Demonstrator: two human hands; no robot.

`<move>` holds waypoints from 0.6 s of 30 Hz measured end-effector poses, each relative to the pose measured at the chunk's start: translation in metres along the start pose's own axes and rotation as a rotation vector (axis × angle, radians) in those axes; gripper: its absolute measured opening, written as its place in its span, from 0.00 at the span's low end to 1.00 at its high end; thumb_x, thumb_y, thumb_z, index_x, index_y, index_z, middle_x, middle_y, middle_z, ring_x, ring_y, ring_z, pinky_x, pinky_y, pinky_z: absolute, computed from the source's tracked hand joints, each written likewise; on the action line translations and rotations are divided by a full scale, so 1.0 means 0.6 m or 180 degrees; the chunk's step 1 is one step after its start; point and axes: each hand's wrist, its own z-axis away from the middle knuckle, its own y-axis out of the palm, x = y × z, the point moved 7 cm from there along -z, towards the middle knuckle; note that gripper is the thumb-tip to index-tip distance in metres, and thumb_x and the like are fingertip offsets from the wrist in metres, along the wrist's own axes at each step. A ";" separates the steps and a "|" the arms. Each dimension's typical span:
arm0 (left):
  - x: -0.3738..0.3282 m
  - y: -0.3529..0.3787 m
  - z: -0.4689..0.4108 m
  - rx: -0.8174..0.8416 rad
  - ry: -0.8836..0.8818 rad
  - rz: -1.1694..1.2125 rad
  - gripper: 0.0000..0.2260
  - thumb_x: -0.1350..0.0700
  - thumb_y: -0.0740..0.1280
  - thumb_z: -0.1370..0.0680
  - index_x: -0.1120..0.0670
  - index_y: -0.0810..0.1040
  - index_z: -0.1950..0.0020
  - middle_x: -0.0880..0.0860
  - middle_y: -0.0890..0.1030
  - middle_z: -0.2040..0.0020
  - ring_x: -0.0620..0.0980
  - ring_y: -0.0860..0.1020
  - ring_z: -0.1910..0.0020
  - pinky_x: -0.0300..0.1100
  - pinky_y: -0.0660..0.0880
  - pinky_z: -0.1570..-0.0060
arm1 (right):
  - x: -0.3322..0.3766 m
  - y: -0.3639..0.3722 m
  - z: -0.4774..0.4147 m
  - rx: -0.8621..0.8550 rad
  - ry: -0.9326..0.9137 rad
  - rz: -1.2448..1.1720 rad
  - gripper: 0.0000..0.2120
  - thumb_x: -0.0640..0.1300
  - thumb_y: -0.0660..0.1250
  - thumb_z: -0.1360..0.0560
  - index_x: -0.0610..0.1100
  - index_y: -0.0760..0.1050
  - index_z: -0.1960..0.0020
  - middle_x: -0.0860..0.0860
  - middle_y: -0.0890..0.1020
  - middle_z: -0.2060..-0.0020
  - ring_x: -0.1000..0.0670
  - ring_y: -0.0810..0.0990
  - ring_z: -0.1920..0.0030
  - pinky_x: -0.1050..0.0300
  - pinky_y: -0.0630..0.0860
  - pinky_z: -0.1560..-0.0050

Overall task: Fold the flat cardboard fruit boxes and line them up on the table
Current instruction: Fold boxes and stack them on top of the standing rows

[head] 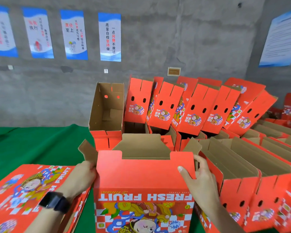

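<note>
your left grip (85, 173) grasps the left edge of the half-folded fruit box (141, 175). right grip (199, 178) pinches its right edge, thumb on front panel. box upright on green worktop (32, 145), beside flat box stack (23, 190).

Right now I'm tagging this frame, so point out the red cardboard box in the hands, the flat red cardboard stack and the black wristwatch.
Red cardboard box (141, 175): head view, plain red front flap.
Flat red cardboard stack (23, 187): head view, printed top sheet.
Black wristwatch (50, 200): head view, its face.
</note>
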 end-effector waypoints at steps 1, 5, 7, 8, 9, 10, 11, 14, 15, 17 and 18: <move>-0.001 -0.002 0.003 -0.0096 -0.0060 0.0072 0.12 0.65 0.58 0.23 0.58 0.81 0.48 0.60 0.82 0.48 0.59 0.79 0.49 0.41 0.67 0.60 | 0.003 -0.005 0.003 -0.0035 -0.0001 0.0012 0.28 0.56 0.70 0.28 0.54 0.65 0.31 0.60 0.76 0.68 0.52 0.78 0.64 0.52 0.76 0.60; -0.001 0.007 0.024 -0.0263 -0.0238 0.1042 0.13 0.64 0.58 0.21 0.55 0.80 0.60 0.59 0.81 0.58 0.57 0.77 0.59 0.42 0.67 0.63 | 0.017 -0.006 0.014 0.0184 -0.0143 0.0363 0.30 0.57 0.67 0.26 0.57 0.62 0.26 0.55 0.75 0.74 0.52 0.74 0.73 0.53 0.72 0.66; 0.008 0.018 0.033 -0.0153 -0.0477 0.1744 0.18 0.51 0.57 0.18 0.56 0.78 0.62 0.57 0.80 0.62 0.54 0.75 0.63 0.44 0.66 0.61 | 0.019 -0.006 0.016 0.0139 -0.0247 0.0514 0.29 0.56 0.67 0.25 0.54 0.65 0.27 0.56 0.67 0.80 0.57 0.67 0.77 0.59 0.65 0.72; 0.009 0.024 0.035 -0.0077 -0.0499 0.1894 0.20 0.46 0.57 0.19 0.56 0.79 0.61 0.55 0.81 0.63 0.53 0.75 0.64 0.44 0.67 0.60 | 0.020 -0.005 0.018 0.0103 -0.0298 0.0556 0.28 0.56 0.67 0.25 0.53 0.66 0.27 0.58 0.66 0.79 0.58 0.65 0.76 0.60 0.62 0.72; 0.004 0.024 0.038 -0.0042 -0.0376 0.1756 0.19 0.45 0.60 0.20 0.55 0.81 0.60 0.52 0.82 0.63 0.52 0.77 0.63 0.44 0.69 0.60 | 0.021 -0.002 0.018 0.0118 -0.0322 0.0625 0.28 0.57 0.66 0.24 0.54 0.65 0.26 0.60 0.71 0.74 0.59 0.66 0.73 0.60 0.63 0.69; -0.002 0.023 0.039 -0.0088 -0.0189 0.1467 0.13 0.46 0.63 0.21 0.53 0.82 0.55 0.52 0.84 0.59 0.50 0.80 0.60 0.44 0.72 0.59 | 0.020 0.003 0.019 0.0186 -0.0312 0.0723 0.28 0.58 0.64 0.23 0.55 0.64 0.26 0.58 0.78 0.65 0.57 0.72 0.67 0.58 0.67 0.65; -0.007 0.020 0.041 -0.0221 -0.0054 0.1174 0.10 0.49 0.67 0.23 0.53 0.83 0.49 0.53 0.85 0.55 0.52 0.81 0.56 0.45 0.73 0.58 | 0.014 0.008 0.020 0.0259 -0.0268 0.0836 0.27 0.58 0.62 0.22 0.56 0.63 0.25 0.52 0.82 0.56 0.52 0.77 0.57 0.56 0.72 0.59; -0.015 0.012 0.046 -0.0560 0.0109 0.0480 0.18 0.56 0.73 0.27 0.57 0.79 0.38 0.61 0.82 0.45 0.58 0.81 0.47 0.45 0.71 0.58 | 0.001 0.026 0.024 0.0519 -0.0253 0.1207 0.23 0.58 0.57 0.20 0.55 0.65 0.26 0.52 0.77 0.36 0.45 0.68 0.33 0.53 0.72 0.40; -0.013 0.015 0.045 -0.0557 0.0107 0.0346 0.20 0.56 0.74 0.28 0.56 0.78 0.37 0.62 0.81 0.44 0.60 0.80 0.46 0.45 0.71 0.58 | 0.001 0.030 0.025 0.0582 -0.0315 0.1295 0.21 0.57 0.56 0.20 0.55 0.68 0.28 0.56 0.69 0.29 0.45 0.63 0.28 0.53 0.68 0.34; -0.013 0.021 0.041 -0.0423 0.0034 0.0009 0.24 0.55 0.75 0.29 0.55 0.76 0.34 0.64 0.79 0.42 0.63 0.76 0.40 0.49 0.73 0.50 | -0.004 0.037 0.025 0.0686 -0.0413 0.1416 0.17 0.57 0.56 0.20 0.57 0.75 0.35 0.61 0.48 0.24 0.48 0.46 0.23 0.52 0.57 0.28; -0.016 0.022 0.039 -0.0388 0.0045 -0.0164 0.24 0.55 0.75 0.30 0.55 0.76 0.35 0.63 0.78 0.41 0.64 0.74 0.38 0.51 0.73 0.45 | -0.006 0.037 0.022 0.0691 -0.0460 0.1448 0.16 0.57 0.58 0.21 0.57 0.77 0.38 0.61 0.41 0.24 0.50 0.40 0.23 0.52 0.52 0.26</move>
